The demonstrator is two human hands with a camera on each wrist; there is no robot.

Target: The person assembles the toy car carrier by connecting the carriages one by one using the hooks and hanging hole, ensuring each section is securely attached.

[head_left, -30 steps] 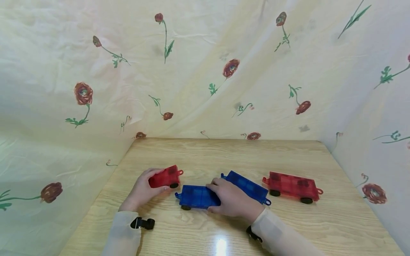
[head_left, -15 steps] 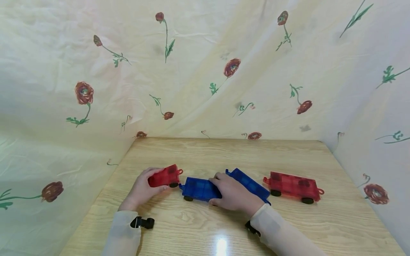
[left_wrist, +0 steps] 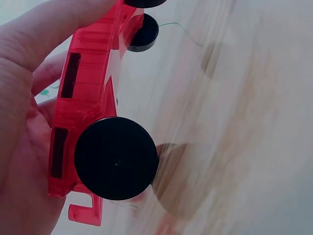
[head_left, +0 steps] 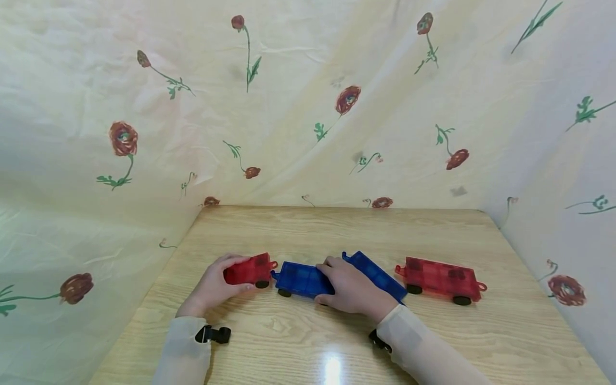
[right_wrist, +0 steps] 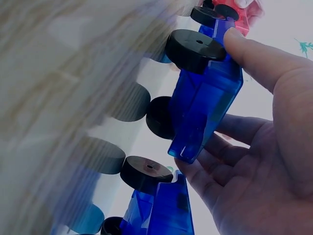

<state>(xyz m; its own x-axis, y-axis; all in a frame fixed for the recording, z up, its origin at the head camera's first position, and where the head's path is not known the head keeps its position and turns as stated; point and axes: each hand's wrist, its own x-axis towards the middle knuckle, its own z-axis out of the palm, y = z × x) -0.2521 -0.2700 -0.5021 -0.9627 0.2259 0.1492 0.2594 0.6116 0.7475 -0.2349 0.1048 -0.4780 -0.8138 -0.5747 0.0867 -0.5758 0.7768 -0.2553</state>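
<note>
The blue car (head_left: 303,279) sits on the table (head_left: 289,342) with the right hand (head_left: 353,286) holding it, thumb on one side and fingers on the other. Just left of it is the red car (head_left: 250,269), gripped between the thumb and curled fingers of the left hand (head_left: 216,283). The hands are apart; the blue car's hook meets or nearly meets the red car's loop, and whether they are coupled I cannot tell. Close behind and right of the blue car, the second blue car (head_left: 377,276) lies slantwise, crowding the right hand, which hides part of it. Farther right stands the second red car (head_left: 440,279), untouched. Beyond the blue car, past the table's far edge, hangs a flowered cloth (head_left: 289,107).
</note>
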